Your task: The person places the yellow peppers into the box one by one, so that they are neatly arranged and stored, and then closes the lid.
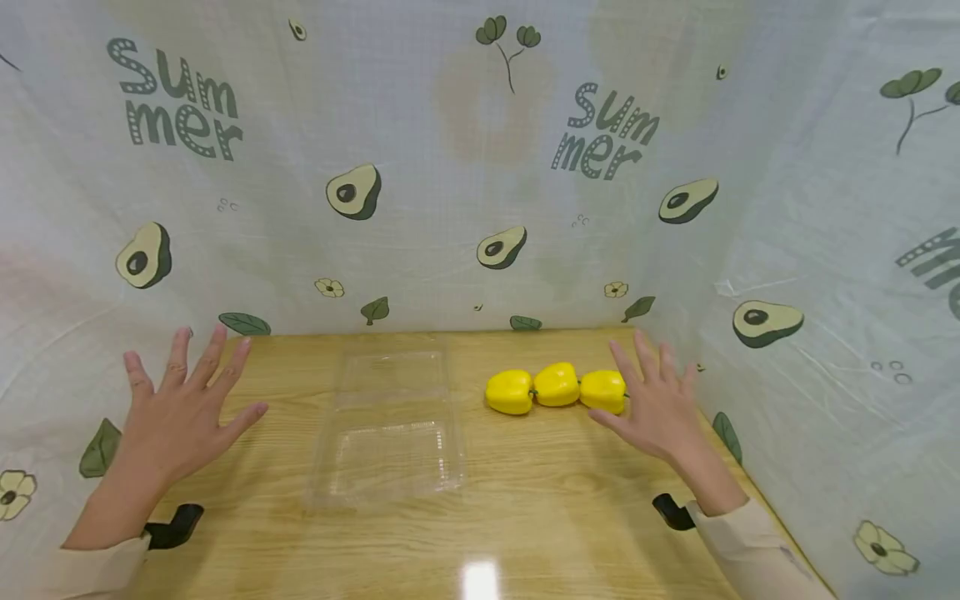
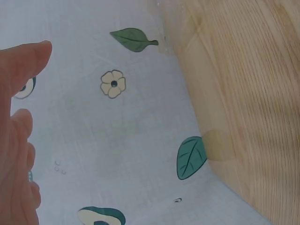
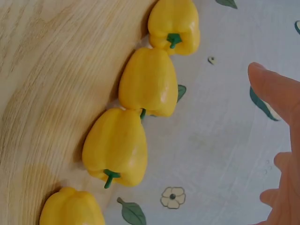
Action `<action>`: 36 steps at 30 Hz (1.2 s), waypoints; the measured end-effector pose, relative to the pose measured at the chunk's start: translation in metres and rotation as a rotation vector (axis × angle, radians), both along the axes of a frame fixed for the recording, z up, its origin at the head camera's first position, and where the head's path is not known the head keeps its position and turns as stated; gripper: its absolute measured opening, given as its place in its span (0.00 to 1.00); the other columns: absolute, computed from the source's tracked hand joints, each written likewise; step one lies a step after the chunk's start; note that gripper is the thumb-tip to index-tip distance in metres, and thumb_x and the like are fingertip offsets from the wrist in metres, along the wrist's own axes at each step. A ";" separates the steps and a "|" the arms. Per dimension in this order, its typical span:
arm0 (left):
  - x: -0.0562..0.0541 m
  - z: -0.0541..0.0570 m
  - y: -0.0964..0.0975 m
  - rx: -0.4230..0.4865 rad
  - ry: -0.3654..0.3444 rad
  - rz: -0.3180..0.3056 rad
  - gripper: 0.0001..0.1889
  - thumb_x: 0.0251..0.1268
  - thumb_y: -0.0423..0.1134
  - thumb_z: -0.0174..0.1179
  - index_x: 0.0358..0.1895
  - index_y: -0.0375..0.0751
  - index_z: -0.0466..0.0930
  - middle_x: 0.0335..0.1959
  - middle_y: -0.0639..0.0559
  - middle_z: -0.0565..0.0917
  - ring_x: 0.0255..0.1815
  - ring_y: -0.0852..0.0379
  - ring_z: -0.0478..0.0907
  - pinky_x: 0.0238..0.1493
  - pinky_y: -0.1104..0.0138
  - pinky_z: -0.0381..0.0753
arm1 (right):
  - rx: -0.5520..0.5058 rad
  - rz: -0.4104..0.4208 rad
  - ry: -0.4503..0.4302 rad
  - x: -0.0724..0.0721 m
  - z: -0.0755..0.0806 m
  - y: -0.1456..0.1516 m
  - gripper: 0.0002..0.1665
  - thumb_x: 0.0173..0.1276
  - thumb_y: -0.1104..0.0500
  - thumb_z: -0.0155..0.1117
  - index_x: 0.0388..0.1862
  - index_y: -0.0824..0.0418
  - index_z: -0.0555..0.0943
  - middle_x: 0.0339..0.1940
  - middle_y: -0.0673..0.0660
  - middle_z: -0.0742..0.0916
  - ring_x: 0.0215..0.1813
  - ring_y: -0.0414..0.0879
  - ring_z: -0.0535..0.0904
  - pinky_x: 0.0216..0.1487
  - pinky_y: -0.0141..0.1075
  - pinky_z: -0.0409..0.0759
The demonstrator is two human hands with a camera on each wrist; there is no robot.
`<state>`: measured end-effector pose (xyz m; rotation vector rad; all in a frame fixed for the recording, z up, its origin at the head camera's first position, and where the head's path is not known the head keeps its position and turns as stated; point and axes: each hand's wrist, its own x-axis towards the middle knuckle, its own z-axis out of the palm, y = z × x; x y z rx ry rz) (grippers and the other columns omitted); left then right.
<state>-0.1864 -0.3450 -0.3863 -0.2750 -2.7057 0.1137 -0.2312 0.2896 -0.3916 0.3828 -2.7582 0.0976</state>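
My left hand (image 1: 180, 417) is spread above the left part of the table, its fingers straight and holding nothing. Just right of it lies an opened clear plastic clamshell box (image 1: 392, 407), two shallow halves side by side. Several yellow bell peppers (image 1: 557, 385) with green stems lie in a row on the right. Over the row's right end hovers my right hand (image 1: 658, 408), fingers spread and nothing held. The right wrist view shows one more yellow pepper (image 3: 72, 208) at the lower edge, which the right hand hides in the head view.
A light wooden table (image 1: 525, 508) carries everything. White cloth (image 1: 420, 275) printed with avocados, leaves and lettering rises as walls behind and on both sides. Both wrists wear a black strap-like piece (image 1: 176, 527) by the beige sleeves.
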 end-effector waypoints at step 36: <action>-0.011 -0.030 0.024 0.137 -0.050 -0.150 0.54 0.73 0.65 0.62 0.89 0.53 0.38 0.88 0.36 0.45 0.84 0.22 0.44 0.66 0.19 0.53 | -0.067 0.165 -0.111 -0.041 -0.008 -0.030 0.64 0.68 0.39 0.76 0.90 0.55 0.49 0.88 0.69 0.51 0.81 0.76 0.58 0.68 0.74 0.70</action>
